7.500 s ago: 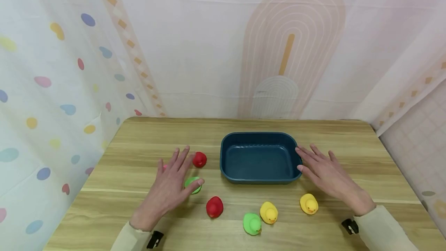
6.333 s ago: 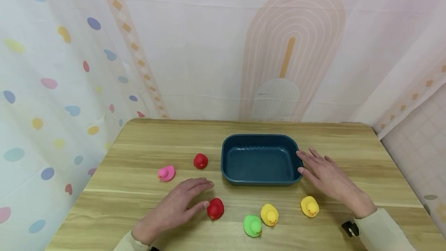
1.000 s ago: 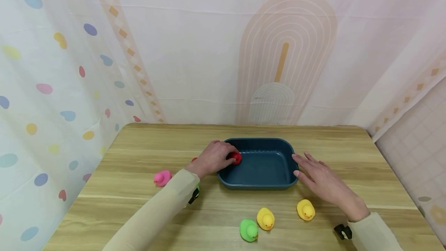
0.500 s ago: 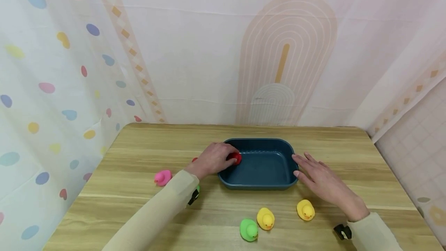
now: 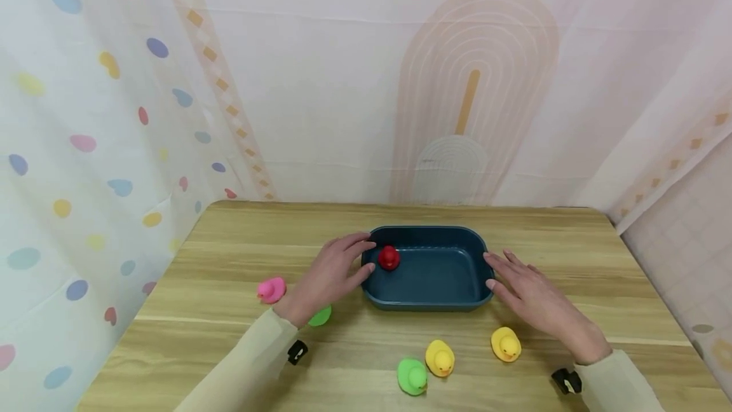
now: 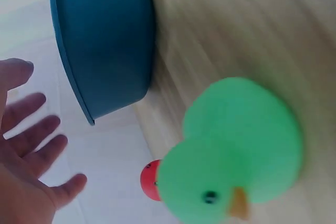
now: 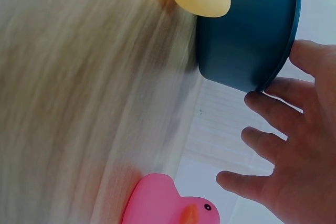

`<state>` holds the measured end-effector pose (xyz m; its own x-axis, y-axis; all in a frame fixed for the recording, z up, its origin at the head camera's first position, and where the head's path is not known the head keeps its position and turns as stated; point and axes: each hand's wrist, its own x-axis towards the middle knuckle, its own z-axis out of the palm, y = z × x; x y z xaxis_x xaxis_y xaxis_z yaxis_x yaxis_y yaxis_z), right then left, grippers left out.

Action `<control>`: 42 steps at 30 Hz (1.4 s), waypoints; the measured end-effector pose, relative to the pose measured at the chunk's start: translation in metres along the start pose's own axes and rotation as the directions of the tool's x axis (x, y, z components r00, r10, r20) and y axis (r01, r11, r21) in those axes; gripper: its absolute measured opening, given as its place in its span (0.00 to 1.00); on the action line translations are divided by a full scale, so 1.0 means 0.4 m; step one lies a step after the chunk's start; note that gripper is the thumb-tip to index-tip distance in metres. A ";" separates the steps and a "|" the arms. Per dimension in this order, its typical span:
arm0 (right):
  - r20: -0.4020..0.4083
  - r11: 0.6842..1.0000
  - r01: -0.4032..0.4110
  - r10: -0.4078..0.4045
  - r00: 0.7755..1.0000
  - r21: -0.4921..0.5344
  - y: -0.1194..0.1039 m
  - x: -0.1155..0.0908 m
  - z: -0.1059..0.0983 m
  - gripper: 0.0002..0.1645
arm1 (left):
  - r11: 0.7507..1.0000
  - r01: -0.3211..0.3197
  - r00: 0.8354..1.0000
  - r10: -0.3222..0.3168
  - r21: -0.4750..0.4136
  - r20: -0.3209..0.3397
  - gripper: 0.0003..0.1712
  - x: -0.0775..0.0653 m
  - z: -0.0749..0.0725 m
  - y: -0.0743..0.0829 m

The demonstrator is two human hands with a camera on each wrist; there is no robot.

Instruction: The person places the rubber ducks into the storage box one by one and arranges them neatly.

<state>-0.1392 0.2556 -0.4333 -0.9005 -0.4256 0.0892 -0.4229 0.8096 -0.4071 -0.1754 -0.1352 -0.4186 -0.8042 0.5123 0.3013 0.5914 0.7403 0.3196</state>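
A red rubber duck (image 5: pixel 389 257) sits inside the dark blue basin (image 5: pixel 427 305), near its left end. My left hand (image 5: pixel 332 275) is spread just left of the basin, its fingertips over the left rim in the head view and nothing in its grasp. Fingers extended, my right hand (image 5: pixel 537 301) touches the basin's right rim. Partly covered by my left wrist is a green duck (image 5: pixel 320 316), which looms large in the left wrist view. Behind it shows a second red duck (image 6: pixel 150 180), hidden by the left hand in the head view.
A pink duck (image 5: pixel 271 290) lies left of my left hand. In front of the basin are another green duck (image 5: pixel 412 376) and two yellow ducks, one near the middle (image 5: pixel 440 358) and one rightward (image 5: pixel 506 344). The right wrist view shows a pink duck (image 7: pixel 157 203).
The front red duck went from the table into the basin in my left hand. Since half a second ago that hand has let go and drawn back leftward. The right hand stays at the rim.
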 end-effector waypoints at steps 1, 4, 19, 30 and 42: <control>0.002 1.000 -0.002 0.002 1.000 0.000 0.001 -0.001 -0.001 0.35 | 1.000 0.015 1.000 -0.015 0.012 0.003 0.28 -0.009 0.003 0.002; 0.004 1.000 -0.008 0.008 1.000 0.003 0.005 -0.003 -0.005 0.35 | 0.997 0.056 0.998 -0.058 0.048 0.038 0.38 -0.030 0.013 0.012; -0.075 1.000 0.013 -0.013 0.997 -0.009 -0.006 -0.021 -0.011 0.31 | 0.987 0.134 0.974 -0.147 0.086 0.174 0.49 -0.066 0.046 0.028; -0.245 0.993 0.118 -0.117 0.963 -0.008 -0.111 -0.067 -0.003 0.29 | 0.983 0.169 0.966 -0.179 0.066 0.186 0.50 -0.074 0.031 0.028; -0.289 0.956 0.287 -0.260 0.921 0.056 -0.186 -0.100 0.046 0.26 | 0.977 0.208 0.955 -0.212 0.041 0.208 0.50 -0.071 0.023 0.025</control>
<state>-0.0700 0.2048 -0.4232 -0.7491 -0.4857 0.4506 -0.6574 0.6290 -0.4148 -0.1470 -0.1383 -0.4321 -0.9057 0.4225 0.0335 0.4081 0.8480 0.3381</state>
